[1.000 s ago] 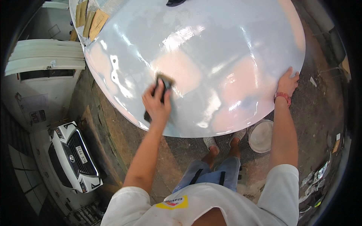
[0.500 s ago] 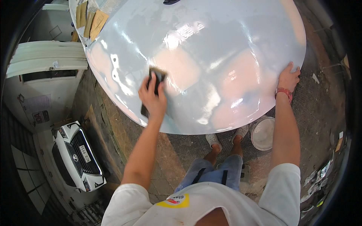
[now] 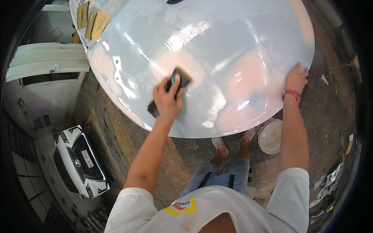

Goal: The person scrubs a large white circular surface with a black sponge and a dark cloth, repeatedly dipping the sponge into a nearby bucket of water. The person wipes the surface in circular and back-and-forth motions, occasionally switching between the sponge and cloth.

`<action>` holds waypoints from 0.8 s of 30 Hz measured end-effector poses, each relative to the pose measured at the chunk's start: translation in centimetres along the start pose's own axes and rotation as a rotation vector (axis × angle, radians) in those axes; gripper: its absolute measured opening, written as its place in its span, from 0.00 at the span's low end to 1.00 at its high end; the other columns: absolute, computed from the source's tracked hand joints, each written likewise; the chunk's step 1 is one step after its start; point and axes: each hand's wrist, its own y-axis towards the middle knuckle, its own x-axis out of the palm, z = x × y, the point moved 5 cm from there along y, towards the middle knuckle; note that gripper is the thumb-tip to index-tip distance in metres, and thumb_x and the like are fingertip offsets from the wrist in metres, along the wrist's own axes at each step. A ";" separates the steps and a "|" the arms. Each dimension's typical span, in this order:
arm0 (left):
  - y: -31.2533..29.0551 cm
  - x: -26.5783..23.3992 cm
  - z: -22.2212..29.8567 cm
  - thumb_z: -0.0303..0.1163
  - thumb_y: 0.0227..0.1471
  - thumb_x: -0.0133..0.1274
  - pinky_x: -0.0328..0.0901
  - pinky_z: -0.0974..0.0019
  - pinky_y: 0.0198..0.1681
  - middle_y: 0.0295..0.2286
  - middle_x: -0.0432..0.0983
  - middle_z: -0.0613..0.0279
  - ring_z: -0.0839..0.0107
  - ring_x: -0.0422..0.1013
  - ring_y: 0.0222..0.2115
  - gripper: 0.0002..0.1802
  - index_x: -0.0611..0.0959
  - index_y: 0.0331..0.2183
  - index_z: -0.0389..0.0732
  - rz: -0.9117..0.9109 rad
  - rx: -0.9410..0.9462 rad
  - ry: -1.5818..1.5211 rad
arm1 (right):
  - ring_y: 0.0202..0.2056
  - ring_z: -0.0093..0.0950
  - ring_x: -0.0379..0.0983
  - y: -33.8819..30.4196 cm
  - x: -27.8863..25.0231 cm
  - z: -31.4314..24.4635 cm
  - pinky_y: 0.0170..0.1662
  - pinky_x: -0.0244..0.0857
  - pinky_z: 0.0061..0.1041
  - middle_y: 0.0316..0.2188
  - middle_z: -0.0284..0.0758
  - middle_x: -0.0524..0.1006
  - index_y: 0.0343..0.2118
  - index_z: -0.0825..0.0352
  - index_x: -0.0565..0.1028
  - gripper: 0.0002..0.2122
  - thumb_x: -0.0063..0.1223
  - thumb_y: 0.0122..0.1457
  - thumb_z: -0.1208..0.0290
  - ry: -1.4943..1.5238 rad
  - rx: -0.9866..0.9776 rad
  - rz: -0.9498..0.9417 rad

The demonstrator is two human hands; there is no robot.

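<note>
The left hand (image 3: 168,100) held a black block (image 3: 183,79) with a brown edge, and this block lay on the curved panel (image 3: 229,37), in its near left part, at the near side of a pinkish patch (image 3: 165,65). The fingers were bent over the top and one side of the block and the thumb stood against the other side, so they were opened only as wide as the block; such a hold probably served to press it evenly on the rounded surface and to steer it. The block was set slantwise, in line with the forearm, perhaps because this was comfortable for the wrist. The right hand (image 3: 296,82), with a red band (image 3: 291,96) at the wrist, rested on the right edge of the panel. Its fingers were stretched and a little spread, with no tool in them; I cannot tell if some tips bent under the edge. I suppose that it was put so far apart to steady the body and to leave the surface free for the other hand. A pale round bucket (image 3: 271,136) stood on the floor just beside the near edge, right of the shoes (image 3: 220,145), seemingly within easy reach.
</note>
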 end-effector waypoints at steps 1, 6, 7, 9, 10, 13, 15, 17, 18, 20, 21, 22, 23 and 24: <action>3.8 0.3 -0.1 0.41 0.62 0.66 0.63 0.46 0.60 0.58 0.77 0.50 0.46 0.71 0.54 0.28 0.85 0.63 0.53 0.030 0.007 -0.018 | 0.64 0.59 0.73 0.0 0.2 -0.1 0.65 0.68 0.57 0.66 0.60 0.70 0.76 0.57 0.63 0.39 0.38 0.72 0.33 0.016 -0.012 0.002; 8.6 1.5 0.7 0.40 0.62 0.67 0.64 0.45 0.60 0.57 0.76 0.49 0.46 0.70 0.53 0.29 0.85 0.64 0.58 0.054 -0.094 -0.008 | 0.64 0.59 0.73 0.1 0.3 -0.1 0.65 0.68 0.57 0.66 0.60 0.70 0.76 0.57 0.64 0.38 0.39 0.72 0.34 0.059 -0.059 -0.015; 5.7 1.3 1.9 0.41 0.62 0.67 0.63 0.46 0.60 0.57 0.76 0.49 0.47 0.70 0.53 0.29 0.85 0.64 0.57 0.028 -0.087 -0.014 | 0.64 0.59 0.73 0.1 0.2 0.2 0.65 0.68 0.57 0.66 0.60 0.70 0.76 0.57 0.64 0.38 0.39 0.72 0.34 0.040 -0.043 -0.020; -0.9 0.6 3.2 0.41 0.62 0.67 0.63 0.47 0.60 0.56 0.76 0.48 0.48 0.70 0.53 0.29 0.85 0.64 0.54 -0.002 -0.050 -0.035 | 0.64 0.59 0.72 0.5 -0.2 0.3 0.66 0.68 0.58 0.66 0.60 0.70 0.76 0.57 0.63 0.38 0.39 0.72 0.34 0.015 -0.007 -0.025; -3.9 0.4 3.5 0.41 0.62 0.67 0.63 0.47 0.60 0.56 0.76 0.48 0.48 0.70 0.54 0.29 0.85 0.63 0.53 -0.018 -0.022 -0.056 | 0.65 0.59 0.72 0.4 -0.3 0.5 0.66 0.67 0.58 0.66 0.60 0.70 0.76 0.57 0.63 0.38 0.39 0.72 0.34 0.011 0.002 -0.018; -3.9 -0.3 2.7 0.41 0.61 0.68 0.63 0.49 0.60 0.55 0.77 0.47 0.49 0.71 0.54 0.29 0.86 0.62 0.50 -0.043 0.032 -0.035 | 0.65 0.59 0.71 0.5 -0.1 -0.5 0.67 0.67 0.58 0.67 0.60 0.70 0.76 0.56 0.63 0.38 0.39 0.72 0.34 0.038 0.011 -0.013; 2.6 0.6 1.7 0.40 0.60 0.68 0.66 0.46 0.57 0.55 0.78 0.48 0.47 0.73 0.51 0.28 0.87 0.62 0.53 0.023 0.046 0.003 | 0.66 0.58 0.71 -0.2 -0.1 -0.4 0.67 0.66 0.58 0.67 0.59 0.69 0.76 0.56 0.63 0.38 0.39 0.72 0.34 0.051 0.011 -0.038; 10.2 1.4 1.3 0.41 0.63 0.66 0.67 0.47 0.57 0.54 0.77 0.50 0.46 0.72 0.50 0.27 0.86 0.63 0.54 0.118 -0.014 0.004 | 0.66 0.58 0.70 -0.5 -0.2 -0.5 0.67 0.66 0.58 0.67 0.59 0.69 0.76 0.56 0.63 0.38 0.39 0.72 0.34 0.054 0.017 -0.049; 12.9 1.8 1.5 0.41 0.63 0.65 0.66 0.46 0.59 0.55 0.76 0.49 0.46 0.71 0.51 0.28 0.85 0.64 0.54 0.086 -0.097 0.017 | 0.67 0.58 0.70 -0.5 -0.2 -0.6 0.67 0.66 0.58 0.68 0.59 0.69 0.76 0.55 0.63 0.38 0.39 0.72 0.34 0.055 0.021 -0.051; 13.8 2.3 1.9 0.41 0.64 0.65 0.64 0.46 0.60 0.57 0.75 0.48 0.45 0.70 0.52 0.28 0.84 0.64 0.55 0.109 -0.165 0.045 | 0.67 0.58 0.70 -0.9 -0.3 -0.9 0.67 0.66 0.58 0.68 0.58 0.69 0.77 0.55 0.63 0.38 0.39 0.72 0.34 0.041 0.022 -0.048; 12.6 2.8 2.7 0.41 0.63 0.65 0.64 0.46 0.61 0.56 0.75 0.47 0.45 0.70 0.52 0.28 0.84 0.64 0.56 0.084 -0.132 -0.010 | 0.67 0.58 0.70 -0.6 -0.4 -0.8 0.67 0.66 0.58 0.68 0.58 0.69 0.77 0.55 0.62 0.38 0.39 0.72 0.34 0.032 0.026 -0.038; 10.2 2.9 3.7 0.40 0.63 0.66 0.64 0.45 0.61 0.56 0.75 0.46 0.44 0.70 0.53 0.29 0.84 0.65 0.57 0.059 -0.099 -0.064 | 0.67 0.58 0.70 -0.3 -0.6 -0.6 0.67 0.66 0.58 0.67 0.58 0.69 0.77 0.54 0.62 0.38 0.38 0.72 0.34 0.027 0.029 -0.035; 7.0 2.4 4.7 0.40 0.61 0.68 0.63 0.45 0.61 0.55 0.76 0.46 0.45 0.70 0.53 0.31 0.84 0.65 0.57 0.027 -0.041 -0.081 | 0.67 0.57 0.70 -0.1 -0.7 -0.4 0.67 0.66 0.58 0.67 0.58 0.69 0.77 0.54 0.62 0.38 0.38 0.72 0.34 0.028 0.038 -0.038; 3.1 2.1 5.1 0.40 0.58 0.71 0.63 0.46 0.61 0.54 0.77 0.47 0.47 0.70 0.54 0.33 0.85 0.64 0.56 0.022 -0.006 -0.070 | 0.67 0.57 0.70 -0.3 -0.6 -0.2 0.67 0.66 0.58 0.67 0.58 0.69 0.77 0.54 0.62 0.38 0.38 0.72 0.34 0.028 0.045 -0.043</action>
